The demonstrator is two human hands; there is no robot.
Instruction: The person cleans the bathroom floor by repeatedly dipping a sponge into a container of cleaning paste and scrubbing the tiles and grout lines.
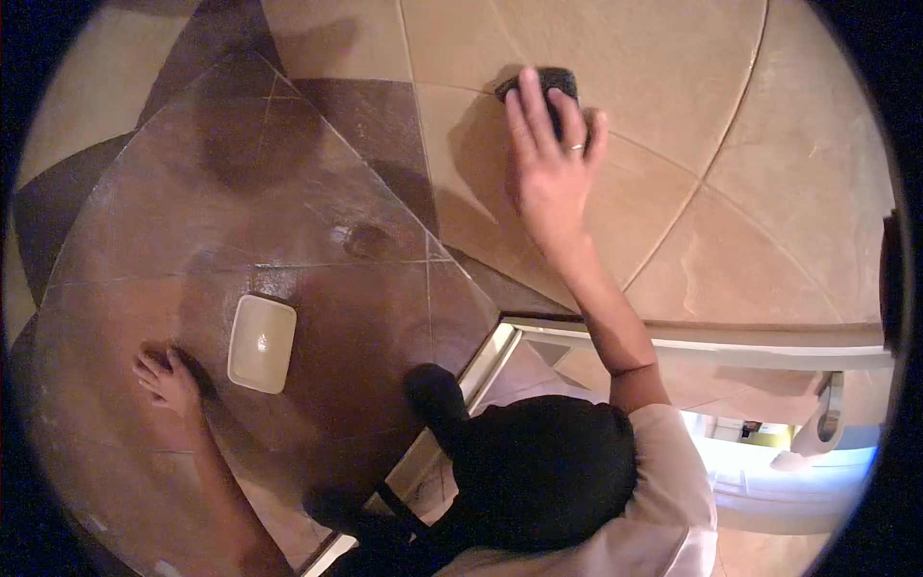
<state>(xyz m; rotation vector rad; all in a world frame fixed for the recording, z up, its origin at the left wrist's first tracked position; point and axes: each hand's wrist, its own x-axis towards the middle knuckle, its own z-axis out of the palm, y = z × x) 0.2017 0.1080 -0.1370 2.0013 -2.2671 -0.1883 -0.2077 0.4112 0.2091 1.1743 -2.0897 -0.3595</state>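
Stretched forward, my right hand (556, 159) presses a dark sponge-like pad (558, 81) against the beige tile (635, 58). Its fingers lie over the pad and cover much of it; a ring shows on one finger. My left hand (169, 382) rests with spread fingers on the brown, wet-looking tiled surface (365, 317) and holds nothing. A white rectangular tub (262, 344) stands to the right of that hand, apart from it. A bright glint shows inside the tub; its contents are hard to make out.
A white-edged frame (481, 356) runs along the tiles' near side, with a corner by my dark-clothed legs (538, 471). Beyond it at the lower right is a lit area with a white roll-like object (822, 423). A dark upright piece (894, 284) stands at the right edge.
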